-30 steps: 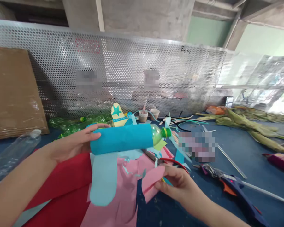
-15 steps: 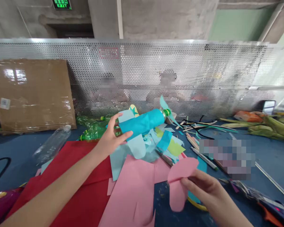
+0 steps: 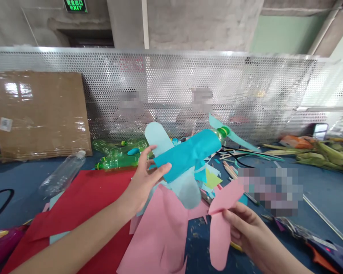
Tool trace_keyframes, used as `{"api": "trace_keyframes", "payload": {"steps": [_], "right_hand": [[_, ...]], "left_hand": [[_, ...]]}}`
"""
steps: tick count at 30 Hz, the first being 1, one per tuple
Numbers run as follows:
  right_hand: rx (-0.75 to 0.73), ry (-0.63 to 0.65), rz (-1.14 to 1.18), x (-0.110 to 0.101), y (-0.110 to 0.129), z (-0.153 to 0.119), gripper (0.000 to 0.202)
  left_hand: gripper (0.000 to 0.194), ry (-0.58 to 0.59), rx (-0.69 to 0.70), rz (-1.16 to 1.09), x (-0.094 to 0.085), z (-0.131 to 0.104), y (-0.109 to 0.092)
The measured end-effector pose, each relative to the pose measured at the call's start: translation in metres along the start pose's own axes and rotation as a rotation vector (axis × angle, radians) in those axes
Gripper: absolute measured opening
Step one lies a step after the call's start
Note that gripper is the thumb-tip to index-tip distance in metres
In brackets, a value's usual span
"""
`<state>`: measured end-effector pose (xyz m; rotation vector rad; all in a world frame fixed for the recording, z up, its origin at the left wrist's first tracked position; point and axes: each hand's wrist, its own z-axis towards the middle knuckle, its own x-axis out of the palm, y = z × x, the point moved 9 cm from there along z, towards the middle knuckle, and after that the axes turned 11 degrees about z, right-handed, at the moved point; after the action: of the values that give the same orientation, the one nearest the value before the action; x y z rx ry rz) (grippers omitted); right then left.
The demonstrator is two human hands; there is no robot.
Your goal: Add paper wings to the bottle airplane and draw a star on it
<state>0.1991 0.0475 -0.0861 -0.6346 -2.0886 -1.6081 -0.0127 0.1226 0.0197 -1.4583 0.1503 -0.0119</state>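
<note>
A bottle wrapped in blue paper (image 3: pixel 190 152) is held up over the table by my left hand (image 3: pixel 147 175), thumb and fingers round its lower left end. Pale blue rounded paper wings (image 3: pixel 187 188) stick out on both sides of it, and a pale teal paper propeller (image 3: pixel 244 140) sits at its green cap (image 3: pixel 224 131). My right hand (image 3: pixel 246 226) pinches a folded pink paper piece (image 3: pixel 220 236) with rounded ends, to the right of and below the bottle. Scissors (image 3: pixel 206 197) lie partly hidden behind the pink piece.
Red sheets (image 3: pixel 94 205) and a pink sheet (image 3: pixel 157 232) cover the near left and middle. Green bottles (image 3: pixel 118 161), a clear bottle (image 3: pixel 63 173) and cardboard (image 3: pixel 40 114) stand left. Glue guns (image 3: pixel 326 243) (image 3: pixel 5 243) lie at both sides; corn husks (image 3: pixel 326 158) lie back right.
The blue bottle in my left hand has come nearer and moved right, showing both wings more fully. My right hand's pink piece has shifted slightly right and turned, its lower part hanging longer.
</note>
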Motion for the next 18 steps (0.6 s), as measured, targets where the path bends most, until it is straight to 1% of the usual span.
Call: {"api": "trace_keyframes", "payload": {"steps": [1,3,5,7,10,13,15,18], "right_hand": [[-0.014,-0.006,0.015,-0.001,0.002,0.001,0.033],[-0.049,0.001,0.032,-0.002,0.004,0.004,0.032],[-0.057,0.035,0.029,-0.001,0.004,0.005,0.029],[-0.041,0.086,0.001,0.002,0.000,0.005,0.026],[-0.024,0.211,-0.100,0.012,-0.005,0.001,0.024],[0.003,0.305,-0.188,0.020,-0.009,-0.005,0.025],[0.029,0.375,-0.217,0.025,-0.012,-0.008,0.026],[0.059,0.577,-0.275,0.034,-0.022,-0.017,0.031]], "left_hand": [[0.073,0.008,-0.077,-0.106,0.005,-0.002,0.006],[0.067,0.012,-0.183,-0.257,0.013,-0.006,0.016],[0.066,0.010,-0.248,-0.312,0.020,-0.010,0.025],[0.070,0.025,-0.298,-0.310,0.026,-0.015,0.036],[0.076,0.077,-0.337,-0.273,0.035,-0.021,0.051],[0.073,0.125,-0.396,-0.214,0.043,-0.028,0.066],[0.069,0.155,-0.416,-0.198,0.046,-0.031,0.070],[0.064,0.162,-0.416,-0.191,0.047,-0.031,0.071]]}}
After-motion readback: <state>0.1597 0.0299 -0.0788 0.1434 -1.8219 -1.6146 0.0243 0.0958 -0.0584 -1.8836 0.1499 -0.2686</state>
